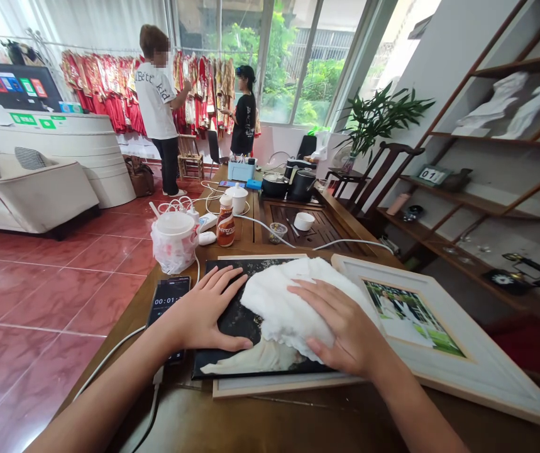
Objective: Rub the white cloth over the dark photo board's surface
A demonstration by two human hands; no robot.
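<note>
My left hand (203, 311) lies flat with fingers spread on the left part of a dark glossy photo panel (236, 321), which rests on a pale frame on the wooden table (270, 421). My right hand (340, 327) presses down on a white fluffy cloth (283, 302), fingers stretched over it. The cloth covers the panel's upper right part. A white-framed photo (411, 318) lies just right of my right hand.
A phone showing a timer (168, 299) lies left of the panel with a white cable. Beyond stand a bagged white cup (174, 239), a brown bottle (225, 223), a white bowl (303, 221), kettles (288, 185). Two people stand by a clothes rack (109, 88). Shelves on the right.
</note>
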